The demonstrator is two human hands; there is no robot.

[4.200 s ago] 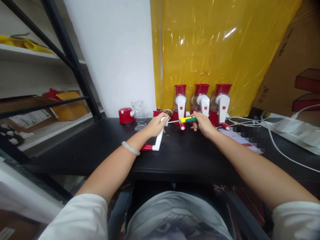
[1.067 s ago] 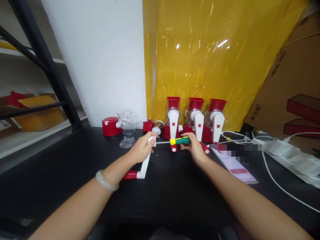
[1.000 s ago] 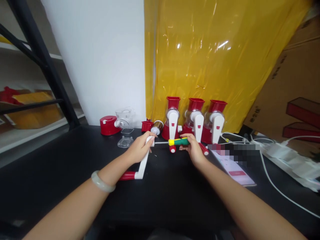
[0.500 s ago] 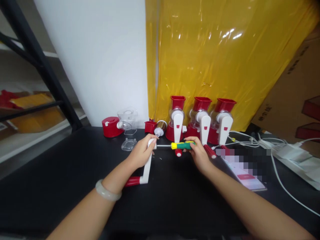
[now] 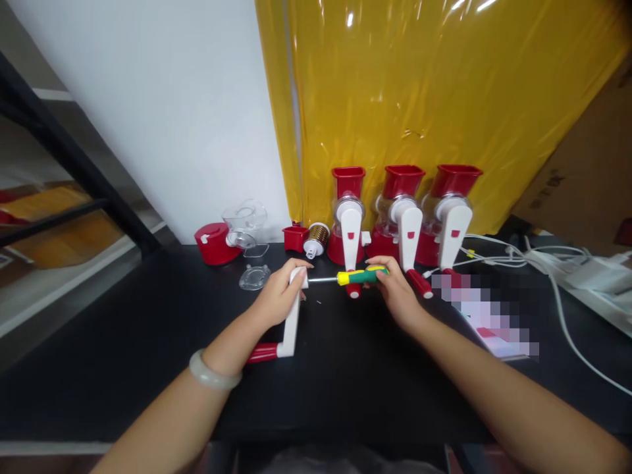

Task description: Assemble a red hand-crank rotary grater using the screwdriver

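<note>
My left hand [image 5: 279, 293] is closed on the upper end of a white crank handle [image 5: 291, 329], whose red grip [image 5: 263, 353] points left near my wrist. In my right hand [image 5: 396, 293] is a green and yellow screwdriver [image 5: 364, 276], held level. Its metal shaft reaches left to the white end of the crank; the tip is hidden there. Behind my hands, a metal grater drum [image 5: 316, 238] lies beside a small red hopper [image 5: 295, 238] on the black table [image 5: 345, 382].
Three red and white rotary graters [image 5: 349, 217] stand at the back right. A red base [image 5: 216, 243], a clear housing [image 5: 245, 220] and a clear plate [image 5: 254, 277] are at the back left. White cables [image 5: 563, 316] and a partly blurred flat device [image 5: 498, 332] lie at right.
The camera view has tilted down and shifted, showing the table's front edge. Both hands keep their holds, with the screwdriver still against the crank's end.
</note>
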